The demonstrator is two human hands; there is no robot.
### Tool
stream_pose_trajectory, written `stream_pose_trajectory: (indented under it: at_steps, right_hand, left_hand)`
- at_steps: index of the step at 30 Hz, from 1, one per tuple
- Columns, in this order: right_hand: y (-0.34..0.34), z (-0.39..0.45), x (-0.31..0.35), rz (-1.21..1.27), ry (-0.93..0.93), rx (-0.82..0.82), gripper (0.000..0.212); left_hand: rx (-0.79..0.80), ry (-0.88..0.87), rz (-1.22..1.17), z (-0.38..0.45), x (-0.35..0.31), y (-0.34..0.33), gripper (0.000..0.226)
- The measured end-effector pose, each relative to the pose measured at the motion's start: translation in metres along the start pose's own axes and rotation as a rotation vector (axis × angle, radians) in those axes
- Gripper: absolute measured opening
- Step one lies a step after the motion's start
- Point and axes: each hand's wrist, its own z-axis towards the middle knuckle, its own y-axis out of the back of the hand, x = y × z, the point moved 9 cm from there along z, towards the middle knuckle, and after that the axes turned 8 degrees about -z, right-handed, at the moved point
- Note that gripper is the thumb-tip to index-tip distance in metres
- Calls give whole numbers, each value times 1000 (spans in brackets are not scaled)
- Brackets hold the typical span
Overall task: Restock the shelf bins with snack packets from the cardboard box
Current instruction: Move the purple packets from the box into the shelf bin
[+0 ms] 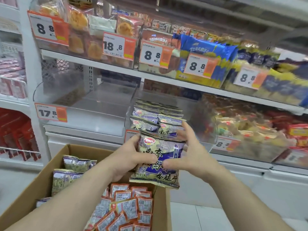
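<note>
Both hands on one purple snack packet (160, 157): left hand (131, 157) grips its left edge, right hand (191, 154) pinches the right, stacked packets (156, 119) just beyond the fingertips.

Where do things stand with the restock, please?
Left hand and right hand grip one purple packet. Held before the half-filled bin. Nothing blocking.

Glossy purple-and-cream foil snack packet (160, 157); matt brown corrugated cardboard box (50, 179); clear, smooth plastic shelf bin (93, 104); white painted metal shelf edge (103, 63); paper price tag (50, 112).
</note>
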Motion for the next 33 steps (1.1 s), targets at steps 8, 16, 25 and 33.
stream_pose_trajectory:
  at_steps: [8, 16, 25, 33]
  right_hand:
    - [34, 8, 29, -709, 110, 165, 139]
    - [70, 18, 33, -667, 87, 73, 66]
    - [136, 39, 57, -1550, 49, -611, 66]
    - [108, 135, 14, -1879, -69, -473, 69]
  left_hand:
    - [137, -146, 454, 27, -45, -47, 95]
    - [232, -208, 430, 62, -62, -82, 77]
    - [-212, -522, 1314, 102, -89, -39, 30]
    - [96, -325, 1635, 131, -32, -42, 26]
